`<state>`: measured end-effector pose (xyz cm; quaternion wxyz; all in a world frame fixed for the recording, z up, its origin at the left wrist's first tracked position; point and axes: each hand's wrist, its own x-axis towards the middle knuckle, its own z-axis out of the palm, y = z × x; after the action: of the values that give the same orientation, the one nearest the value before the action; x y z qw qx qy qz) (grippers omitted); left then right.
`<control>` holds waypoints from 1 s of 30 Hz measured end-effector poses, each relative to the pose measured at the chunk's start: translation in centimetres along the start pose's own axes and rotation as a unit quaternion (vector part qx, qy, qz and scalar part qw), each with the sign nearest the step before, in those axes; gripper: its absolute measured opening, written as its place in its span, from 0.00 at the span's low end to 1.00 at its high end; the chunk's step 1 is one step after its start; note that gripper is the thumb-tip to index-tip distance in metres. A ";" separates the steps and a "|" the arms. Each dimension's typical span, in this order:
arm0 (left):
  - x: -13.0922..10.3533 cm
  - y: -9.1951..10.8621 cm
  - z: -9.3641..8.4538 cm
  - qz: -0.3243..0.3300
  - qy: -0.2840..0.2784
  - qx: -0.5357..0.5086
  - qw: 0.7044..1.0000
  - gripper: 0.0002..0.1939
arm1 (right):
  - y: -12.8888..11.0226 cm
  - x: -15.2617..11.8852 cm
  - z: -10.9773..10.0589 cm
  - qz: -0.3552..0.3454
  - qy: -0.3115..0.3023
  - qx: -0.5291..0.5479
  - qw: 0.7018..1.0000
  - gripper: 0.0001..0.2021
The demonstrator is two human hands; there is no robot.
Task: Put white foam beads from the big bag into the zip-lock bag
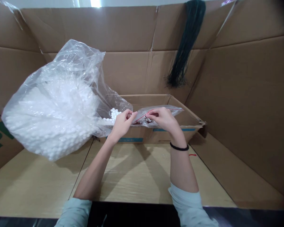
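Note:
My left hand (123, 123) pinches the left end of a clear zip bag (175, 109) with a red seal line. At the bag's middle, the fingers of my right hand (164, 118) are drawn together over its mouth, beside small shiny and dark pieces (147, 119). What those fingertips grip, if anything, is hidden. Both hands are above the front side of an open cardboard box (149, 134). To the left of my left hand, white balls (115, 113) show at the end of a large clear plastic bag (75, 60).
The large bag bulges with white balls on the left of the wooden table (132, 176). Cardboard walls (127, 31) enclose the back and sides. A bundle of dark green strands (188, 44) hangs at the back right. A red scrap (192, 154) lies near my right forearm.

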<state>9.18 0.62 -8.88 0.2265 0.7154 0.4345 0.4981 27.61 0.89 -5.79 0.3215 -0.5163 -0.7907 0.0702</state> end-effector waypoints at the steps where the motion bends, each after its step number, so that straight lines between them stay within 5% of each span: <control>1: 0.0 0.0 0.0 -0.006 -0.007 -0.021 1.000 0.17 | 0.0 -0.2 -0.2 -0.014 -0.006 0.017 1.000 0.11; 14: 0.0 -0.1 0.7 -0.056 -0.059 -0.182 0.980 0.13 | -0.3 0.0 0.3 -0.030 0.012 0.146 0.989 0.11; 22: 0.2 -0.7 1.3 -0.128 -0.042 -0.327 0.935 0.16 | -1.0 0.4 1.5 -0.028 0.005 0.193 0.981 0.11; 30: 0.2 -0.5 1.1 -0.144 -0.001 -0.306 0.941 0.16 | -0.8 0.6 1.8 -0.029 -0.041 0.262 0.964 0.12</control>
<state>9.99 1.14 -9.55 0.5040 0.5415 0.3599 0.5685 25.81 1.47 -6.61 0.4148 -0.3873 -0.7719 0.2865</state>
